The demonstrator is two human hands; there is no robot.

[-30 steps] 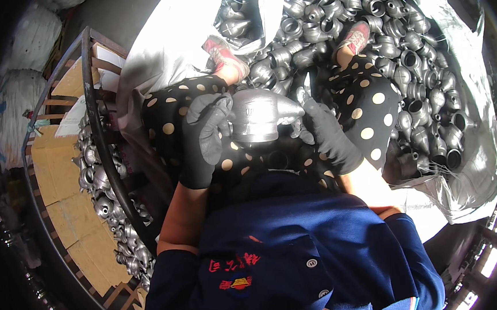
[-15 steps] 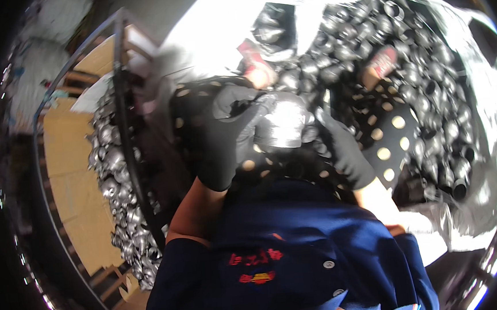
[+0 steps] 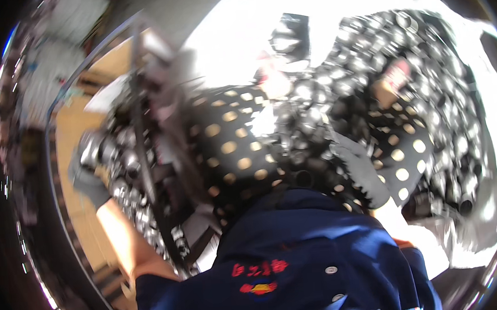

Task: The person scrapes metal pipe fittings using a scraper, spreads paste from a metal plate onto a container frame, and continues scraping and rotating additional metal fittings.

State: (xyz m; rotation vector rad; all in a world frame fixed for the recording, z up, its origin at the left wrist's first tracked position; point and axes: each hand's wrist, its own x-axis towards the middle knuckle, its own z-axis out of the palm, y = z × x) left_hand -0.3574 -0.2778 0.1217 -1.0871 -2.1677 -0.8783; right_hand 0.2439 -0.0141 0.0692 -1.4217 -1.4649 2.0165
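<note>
The picture is smeared by motion, so fine detail is uncertain. The left hand [image 3: 88, 166], in a dark grey glove, is stretched out to the person's left over a wire-framed crate [image 3: 140, 134] packed with shiny metal fittings [image 3: 127, 189]; its grip is curled around one rounded silvery fitting [image 3: 93, 147], which sits at the top of the glove, just above the fittings already lying in the crate; the hold looks like a loose wrap of the fingers, probably because the piece is smooth and rounded, though how tightly it closes cannot be told through the blur.

The right hand [image 3: 360, 170], also gloved in grey, lies on the person's right thigh, over the black trousers with cream dots [image 3: 234, 156]; its fingers look spread and fairly flat, and whether its grip has hold of anything cannot be told; just beyond and to the right of it spreads a heap of the same metal fittings [image 3: 428, 85] on pale sheeting [image 3: 493, 195], near enough to reach from the seated position.

Below both hands, nearest the camera, is a navy jacket [image 3: 290, 256] with a small red-and-yellow embroidered emblem on the chest and silver snap buttons; left of the crate runs a yellowish wooden floor [image 3: 69, 139]. No packages or signs are legible.
</note>
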